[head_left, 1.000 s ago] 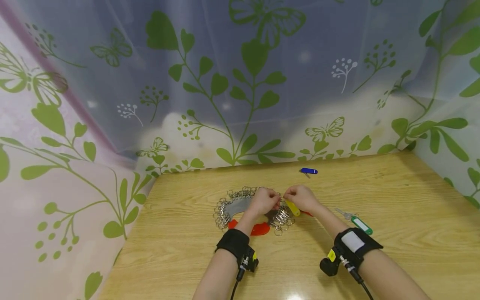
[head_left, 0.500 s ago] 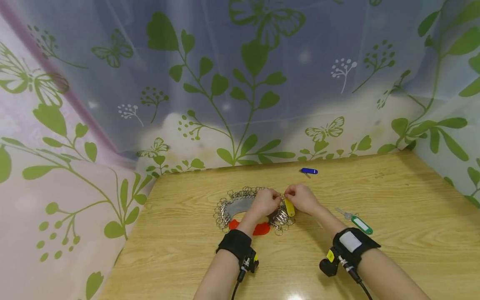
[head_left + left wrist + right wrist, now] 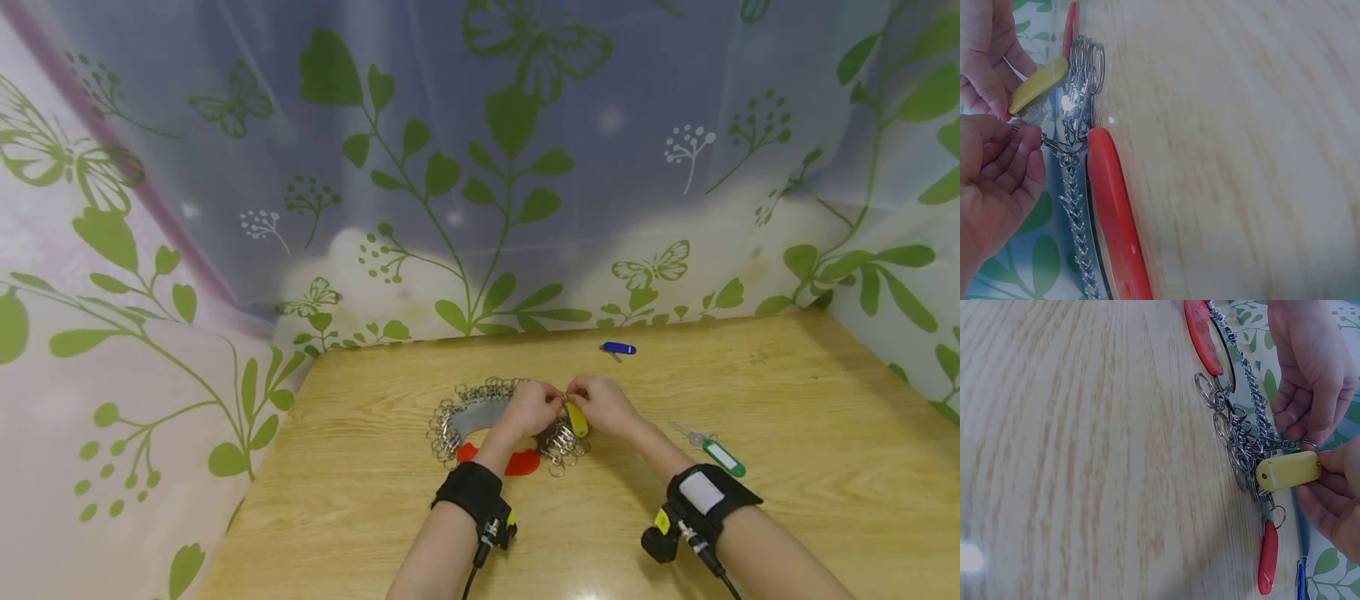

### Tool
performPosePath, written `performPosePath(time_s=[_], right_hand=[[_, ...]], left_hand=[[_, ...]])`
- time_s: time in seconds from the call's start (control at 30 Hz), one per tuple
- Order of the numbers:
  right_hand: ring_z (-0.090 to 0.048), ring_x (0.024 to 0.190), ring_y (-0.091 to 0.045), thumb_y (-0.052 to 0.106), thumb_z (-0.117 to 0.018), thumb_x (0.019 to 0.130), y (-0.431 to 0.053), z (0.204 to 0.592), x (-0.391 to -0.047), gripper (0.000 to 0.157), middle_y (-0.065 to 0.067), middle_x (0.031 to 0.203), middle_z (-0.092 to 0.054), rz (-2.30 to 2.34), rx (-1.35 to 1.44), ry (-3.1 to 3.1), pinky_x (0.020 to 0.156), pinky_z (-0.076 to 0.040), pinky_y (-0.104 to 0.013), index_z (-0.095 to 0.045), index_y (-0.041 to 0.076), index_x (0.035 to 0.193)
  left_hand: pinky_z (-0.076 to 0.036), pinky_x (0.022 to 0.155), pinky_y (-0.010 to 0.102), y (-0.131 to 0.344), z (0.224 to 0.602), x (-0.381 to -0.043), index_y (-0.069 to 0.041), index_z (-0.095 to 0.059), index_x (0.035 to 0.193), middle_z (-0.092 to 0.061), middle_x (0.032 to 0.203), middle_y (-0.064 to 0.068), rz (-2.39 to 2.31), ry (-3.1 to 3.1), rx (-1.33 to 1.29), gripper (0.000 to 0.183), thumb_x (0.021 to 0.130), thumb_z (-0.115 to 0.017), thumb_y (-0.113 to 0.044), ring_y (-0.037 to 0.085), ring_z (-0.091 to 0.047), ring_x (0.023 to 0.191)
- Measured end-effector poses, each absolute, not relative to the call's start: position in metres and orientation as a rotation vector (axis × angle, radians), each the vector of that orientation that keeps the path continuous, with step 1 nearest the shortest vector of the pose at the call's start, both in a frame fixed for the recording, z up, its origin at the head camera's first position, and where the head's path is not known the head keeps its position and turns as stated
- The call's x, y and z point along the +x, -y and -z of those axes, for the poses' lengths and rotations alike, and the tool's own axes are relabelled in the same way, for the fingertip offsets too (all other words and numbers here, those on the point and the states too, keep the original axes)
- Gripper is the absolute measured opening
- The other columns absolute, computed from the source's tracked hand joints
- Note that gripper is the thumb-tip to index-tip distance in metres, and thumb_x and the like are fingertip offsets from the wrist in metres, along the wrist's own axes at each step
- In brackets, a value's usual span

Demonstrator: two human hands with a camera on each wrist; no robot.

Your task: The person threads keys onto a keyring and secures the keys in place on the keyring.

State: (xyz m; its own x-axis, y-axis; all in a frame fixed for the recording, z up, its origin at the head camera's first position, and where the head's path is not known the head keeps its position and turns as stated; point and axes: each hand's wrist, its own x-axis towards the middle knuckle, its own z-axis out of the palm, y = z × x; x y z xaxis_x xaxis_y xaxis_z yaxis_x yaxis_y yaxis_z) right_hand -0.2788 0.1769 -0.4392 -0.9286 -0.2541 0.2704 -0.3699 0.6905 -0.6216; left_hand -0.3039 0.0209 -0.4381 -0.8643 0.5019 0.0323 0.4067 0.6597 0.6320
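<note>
Wood-grained tabletop (image 3: pixel 337 500) beneath yellow tag (image 3: pixel 577 421), leaf-printed drapes (image 3: pixel 600 167) behind.

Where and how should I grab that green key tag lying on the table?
Pinch the green key tag across its long edges, close to the rounded near-right end, coming down from the right. It lies flat, long and narrow, and its key sticks out from the far-left end, so the opposite end looks like the freest grip.

Yellow key tag (image 3: pixel 1286 472): oblong, round-ended, hole nr free end; other end pinched by R fingers (image 3: pixel 1335 461), body projecting clear of them. Silver clasp (image 3: pixel 1051 145): one end in L fingers (image 3: pixel 1321 417). Other clasps w/ rings (image 3: pixel 562 443): bunched just beside both.
</note>
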Motion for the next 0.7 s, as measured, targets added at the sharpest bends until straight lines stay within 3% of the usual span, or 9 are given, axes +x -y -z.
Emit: performPosePath(time_s=[0.5,0.7], right_hand=[[-0.053,0.065,-0.013,0.001,-0.057,0.089,-0.1768,0.4468,-0.2759,0.008,-0.007,0.079,-0.063,-1.002,0.546,2.749,0.058,-0.044,-0.029,-0.065,-0.001,0.086],[-0.055,0.066,-0.015,0.001,-0.058,0.088,-0.1777,0.4410,-0.2773,0.007,-0.008,0.079,-0.063,-0.998,0.539,2.744,0.059,-0.045,-0.031,-0.064,-0.001,0.085]], left_hand=[[-0.031,0.047,0.021,-0.0177,0.4466,-0.3012,0.000,-0.068,0.080,-0.050,0.058,0.000,-1.128,-2.654,0.733,0.023,0.093,-0.051,-0.010,0.010,-0.039,0.046],[-0.046,0.057,0.022,-0.0153,0.4450,-0.3061,0.001,-0.071,0.092,-0.063,0.079,0.005,-1.266,-2.573,0.726,0.018,0.093,-0.055,-0.009,0.012,-0.059,0.061]])
